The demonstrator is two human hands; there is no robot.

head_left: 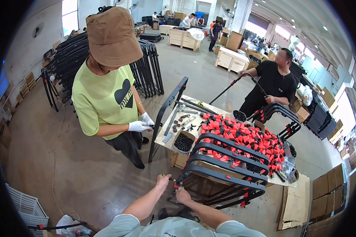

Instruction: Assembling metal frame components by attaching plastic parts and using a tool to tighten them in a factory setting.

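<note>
My left hand [162, 183] is closed around a small yellow-tipped tool [164, 175], held just left of the lower corner of a black metal frame [225, 176]. My right hand [182, 194] grips that corner from below, beside a small red clip [177, 185]. The frame is the front one of several curved black frames leaning against a wooden table [168, 143]. A heap of red plastic clips [245, 136] covers the tabletop behind them. A small box of black parts [184, 142] sits at the table's near-left corner.
A person in a green shirt and white gloves [138, 125] holds an upright black frame [168, 106] at the table's left. A person in black [275, 85] handles frames at the far side. There is a white wire basket [23, 205] lower left and cardboard sheets [296, 201] lower right.
</note>
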